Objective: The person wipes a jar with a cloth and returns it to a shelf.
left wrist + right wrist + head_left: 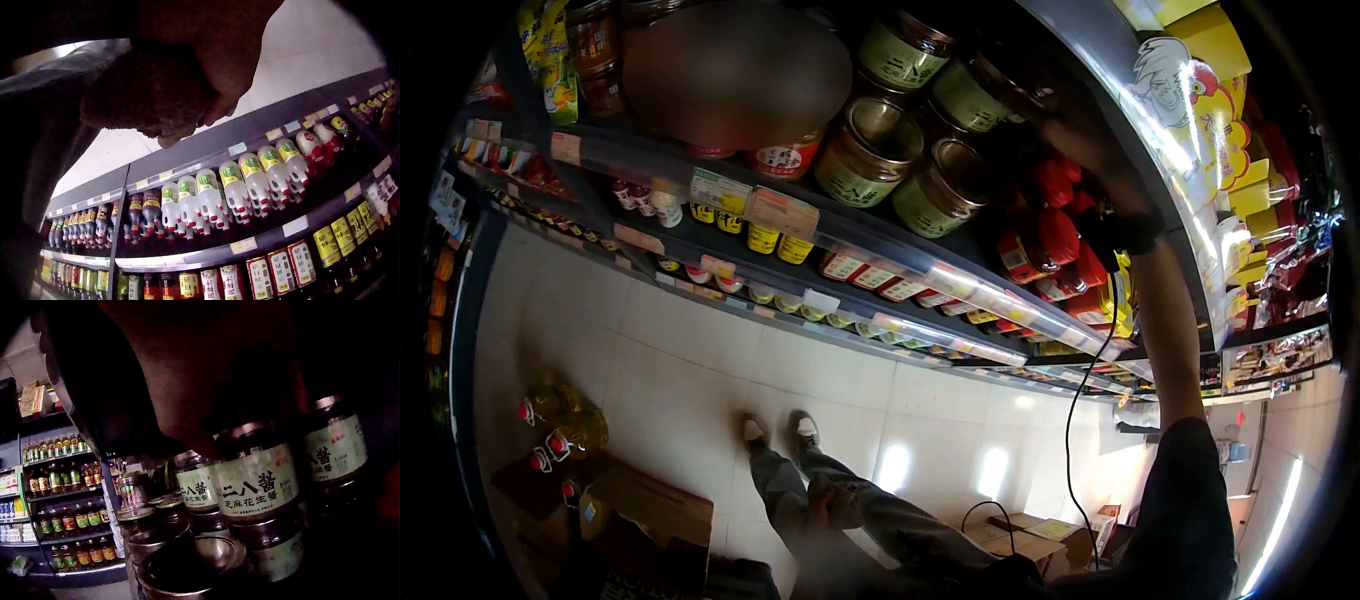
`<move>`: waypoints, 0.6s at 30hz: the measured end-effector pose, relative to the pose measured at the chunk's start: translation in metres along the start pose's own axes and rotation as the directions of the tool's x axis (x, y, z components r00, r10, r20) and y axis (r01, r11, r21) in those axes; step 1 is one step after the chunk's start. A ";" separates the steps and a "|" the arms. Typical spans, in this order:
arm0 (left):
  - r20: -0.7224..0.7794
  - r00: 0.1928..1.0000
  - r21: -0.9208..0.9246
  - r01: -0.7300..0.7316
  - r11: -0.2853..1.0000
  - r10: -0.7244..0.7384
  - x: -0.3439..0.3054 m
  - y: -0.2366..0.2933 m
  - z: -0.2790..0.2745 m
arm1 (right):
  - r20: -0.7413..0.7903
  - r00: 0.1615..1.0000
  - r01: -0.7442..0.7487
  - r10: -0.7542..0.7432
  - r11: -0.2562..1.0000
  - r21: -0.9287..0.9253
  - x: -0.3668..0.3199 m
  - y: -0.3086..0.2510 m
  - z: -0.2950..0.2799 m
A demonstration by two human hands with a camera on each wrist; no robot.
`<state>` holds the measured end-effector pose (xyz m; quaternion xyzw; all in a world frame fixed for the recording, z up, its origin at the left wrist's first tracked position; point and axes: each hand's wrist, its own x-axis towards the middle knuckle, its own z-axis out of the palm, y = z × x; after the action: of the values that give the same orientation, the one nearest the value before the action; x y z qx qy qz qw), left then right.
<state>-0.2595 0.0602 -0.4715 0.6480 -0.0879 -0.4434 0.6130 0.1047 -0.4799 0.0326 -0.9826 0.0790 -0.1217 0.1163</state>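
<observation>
On the shelf, my right hand (1085,145) reaches in among glass jars with pale green labels. In the right wrist view, the hand (194,375) comes down from above and grips a jar of sesame-peanut paste (257,481) near its dark lid. That jar stands on top of another jar (278,556), with a similar jar (334,450) beside it; the far fingers are lost in shadow. My left hand (219,69) hangs low with loosely bent fingers, in deep shadow in the left wrist view. In the head view the left hand (832,503) is by the legs.
Red-capped jars (1055,240) stand right of the paste jars. A price rail (860,240) edges the shelf, and lower shelves hold bottles (240,184). A black cable (1072,440) hangs by the right arm. Cardboard boxes (645,500) and oil bottles (570,415) stand on the floor.
</observation>
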 end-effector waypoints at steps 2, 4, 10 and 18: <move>0.256 0.861 -0.521 0.506 0.688 -0.439 0.001 0.006 0.001 | 0.002 1.000 -0.006 0.006 1.000 -0.023 0.000 -0.001 0.000; 0.154 0.959 -0.280 0.274 0.920 -0.238 0.005 0.015 0.002 | -0.005 1.000 -0.005 0.005 1.000 -0.030 -0.002 -0.006 0.000; 0.115 0.989 0.095 -0.106 0.990 0.095 0.013 0.019 0.001 | -0.174 0.945 0.326 -0.277 0.836 0.441 -0.006 -0.020 0.023; 0.111 0.989 0.079 0.090 0.993 -0.098 0.009 0.040 -0.003 | -0.243 0.967 0.028 -0.074 0.982 -0.188 -0.171 -0.096 -0.014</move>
<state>-0.2352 0.0472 -0.4412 0.6471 -0.1086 -0.5046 0.5611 -0.0509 -0.3594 0.0322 -0.9678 0.0786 -0.2389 0.0115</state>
